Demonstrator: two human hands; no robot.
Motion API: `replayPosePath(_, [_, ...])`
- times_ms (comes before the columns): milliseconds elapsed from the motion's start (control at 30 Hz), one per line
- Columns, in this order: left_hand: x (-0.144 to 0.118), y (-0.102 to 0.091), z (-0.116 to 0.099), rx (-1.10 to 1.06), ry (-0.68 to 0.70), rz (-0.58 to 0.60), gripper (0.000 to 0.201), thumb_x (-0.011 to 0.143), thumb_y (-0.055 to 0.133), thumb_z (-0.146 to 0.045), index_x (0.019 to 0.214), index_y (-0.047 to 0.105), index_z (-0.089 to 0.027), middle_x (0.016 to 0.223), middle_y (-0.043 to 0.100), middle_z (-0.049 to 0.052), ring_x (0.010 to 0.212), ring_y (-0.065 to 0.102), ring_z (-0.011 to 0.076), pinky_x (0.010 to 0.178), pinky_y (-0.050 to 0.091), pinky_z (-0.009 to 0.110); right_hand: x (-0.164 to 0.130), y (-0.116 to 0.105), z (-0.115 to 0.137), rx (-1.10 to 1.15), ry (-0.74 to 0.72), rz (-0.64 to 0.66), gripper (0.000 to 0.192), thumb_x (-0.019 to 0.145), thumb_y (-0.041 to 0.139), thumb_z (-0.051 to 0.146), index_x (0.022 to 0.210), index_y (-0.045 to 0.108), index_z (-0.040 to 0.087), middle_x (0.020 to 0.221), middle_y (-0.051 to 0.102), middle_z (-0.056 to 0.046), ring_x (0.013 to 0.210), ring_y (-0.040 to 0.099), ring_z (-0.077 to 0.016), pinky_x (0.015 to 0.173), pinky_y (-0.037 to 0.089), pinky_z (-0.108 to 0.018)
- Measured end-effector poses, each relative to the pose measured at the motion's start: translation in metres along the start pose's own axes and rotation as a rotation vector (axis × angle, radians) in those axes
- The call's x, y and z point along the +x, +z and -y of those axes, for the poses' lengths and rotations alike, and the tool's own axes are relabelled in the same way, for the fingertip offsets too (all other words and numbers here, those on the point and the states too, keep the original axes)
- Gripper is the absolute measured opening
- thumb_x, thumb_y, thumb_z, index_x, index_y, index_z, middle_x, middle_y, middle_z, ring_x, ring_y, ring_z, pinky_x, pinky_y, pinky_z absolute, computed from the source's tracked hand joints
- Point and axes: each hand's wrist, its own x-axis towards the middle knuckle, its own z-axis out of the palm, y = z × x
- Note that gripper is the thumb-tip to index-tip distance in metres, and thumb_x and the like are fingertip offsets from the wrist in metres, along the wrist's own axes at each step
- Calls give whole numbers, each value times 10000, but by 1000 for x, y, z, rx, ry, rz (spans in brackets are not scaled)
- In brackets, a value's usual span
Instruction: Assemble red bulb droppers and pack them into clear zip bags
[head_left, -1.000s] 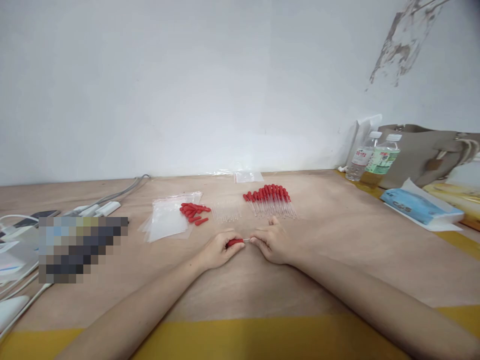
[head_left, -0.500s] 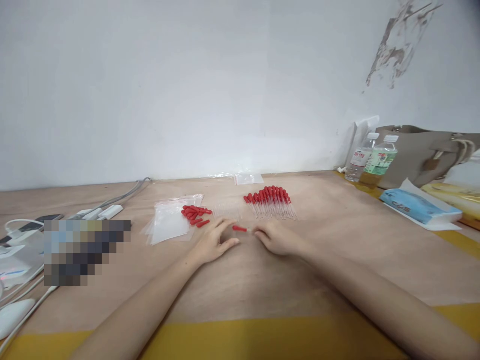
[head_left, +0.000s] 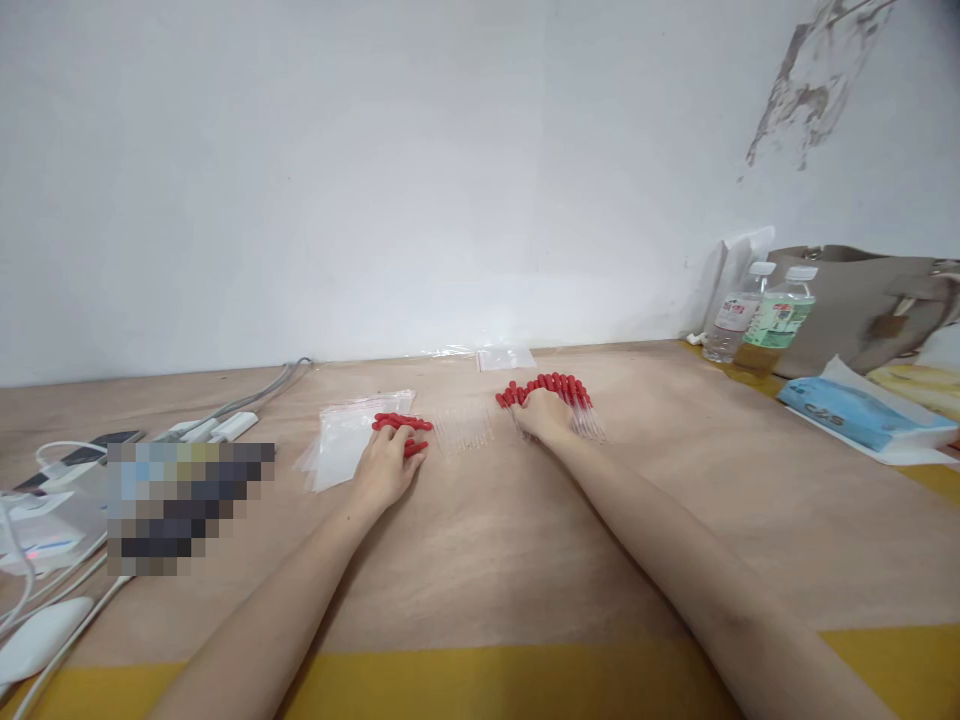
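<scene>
My left hand point(head_left: 384, 465) reaches into the pile of red rubber bulbs point(head_left: 401, 421), fingers apart and touching the pile; none is clearly gripped. Beneath that pile's left side lie clear zip bags point(head_left: 341, 452). Between my hands, thin clear tubes point(head_left: 463, 430) are laid side by side. My right hand point(head_left: 545, 414) is at the left part of a row of red-bulbed droppers point(head_left: 581, 392), its fingers closed around a dropper whose red bulb point(head_left: 513, 387) shows by the fingertips. The hand hides several droppers in the row.
Chargers and white cables point(head_left: 52, 530) crowd the left side, beside a blurred-out patch. On the right stand two bottles point(head_left: 776, 320), a grey bag point(head_left: 847, 300) and a blue tissue pack point(head_left: 847, 410). Another small clear bag point(head_left: 506, 359) lies by the wall.
My hands have moved apart. The left went left to the bulb pile; the right carried the dropper from the middle up to the row. The view has shifted slightly.
</scene>
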Motion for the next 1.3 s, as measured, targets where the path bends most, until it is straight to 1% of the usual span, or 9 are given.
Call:
replayPosePath(133, [1,1,1,15,-60,85,186,776,494,-197,950,548,-159,889,535,88,877,527,241,753,446,362,-1,4,2,-45,-28,-7,428,784,414,495,848,639,137,856,635,-144,846,585,-268,671,387,-338])
replayPosePath(300, [2,6,0,59,-94,114,185,793,446,-152,918,583,-148,886,532,92,846,547,235,732,446,354,-10,6,18,-88,-164,1,356,809,394,444,823,635,184,852,647,-93,857,578,-226,780,322,-357])
replayPosePath(467, [0,8,-5,29,-43,18,201,802,425,-168,904,597,-149,862,511,90,798,547,223,710,457,360,-13,16,37,-119,-160,34,232,760,483,319,798,632,146,831,650,-116,801,592,-230,791,286,-378])
replayPosePath(633, [-2,8,-15,-164,17,-97,151,783,441,-168,889,549,-163,915,515,85,821,542,198,705,465,321,-7,22,47,-131,-109,76,167,725,512,207,812,627,124,819,648,-137,773,600,-233,792,276,-400])
replayPosePath(733, [-6,6,-29,-273,82,-92,84,784,457,-202,831,520,-173,845,534,49,739,539,161,652,455,281,-11,19,47,-135,-119,90,154,735,504,194,785,623,110,809,642,-151,775,597,-241,801,276,-412])
replayPosePath(833, [-12,5,-45,-317,165,-25,89,795,469,-255,785,509,-176,750,543,20,649,519,136,596,430,256,-24,10,34,-125,-173,58,198,775,459,201,865,592,87,902,614,-184,840,574,-256,789,303,-398])
replayPosePath(933, [-17,7,-57,-345,206,62,105,801,477,-274,773,515,-181,703,555,8,623,516,131,587,418,251,-42,-3,4,-86,-288,15,205,816,398,188,949,532,108,1006,569,-164,907,533,-220,749,348,-320])
replayPosePath(1100, [-16,9,-70,-457,266,113,222,836,439,-256,1030,518,-181,839,568,37,738,535,146,678,428,273,-69,-16,-48,273,-639,-39,156,835,368,168,922,496,148,841,579,-67,750,527,-153,666,403,-265])
replayPosePath(1300, [-14,7,-77,-533,227,133,227,861,409,-302,920,594,-185,824,530,30,747,519,131,685,421,252,-91,-16,-54,390,-809,-78,268,857,361,177,1054,543,184,939,590,-76,860,534,-166,763,415,-306])
